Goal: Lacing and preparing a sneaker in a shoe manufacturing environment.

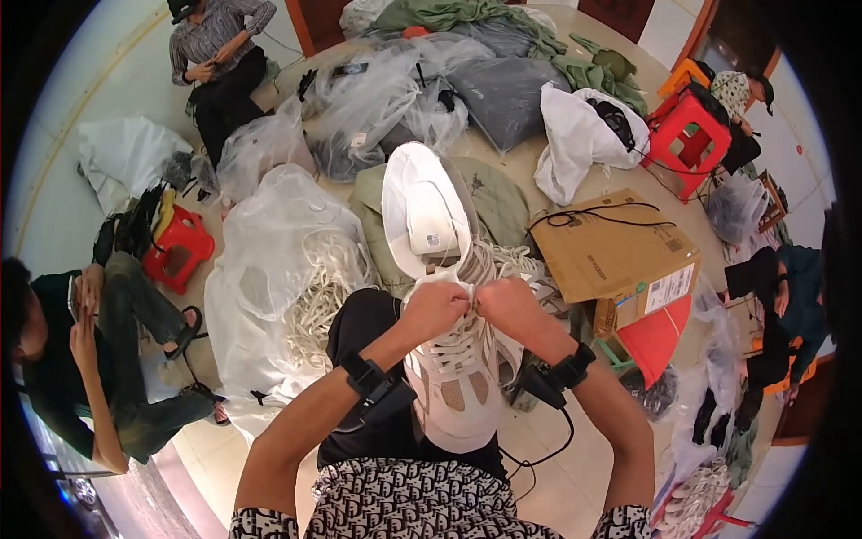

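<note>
A white and beige sneaker (453,395) rests on my lap, toe toward me. My left hand (437,308) and my right hand (508,305) meet over the upper end of its lacing, knuckles almost touching. Both are closed, with fingertips pinched at the white shoelace (453,352); the stretch between the fingers is mostly hidden. Just beyond stands the white inside of an open shoe (424,211), its lower part hidden behind my hands. More beige shoes (530,269) lie behind my right hand.
A clear bag holding a heap of pale laces (328,301) lies to the left. At right is a cardboard box (611,247) with a black cord on it. Plastic bags (359,112) and red stools (690,139) stand farther off. Several people sit around the room.
</note>
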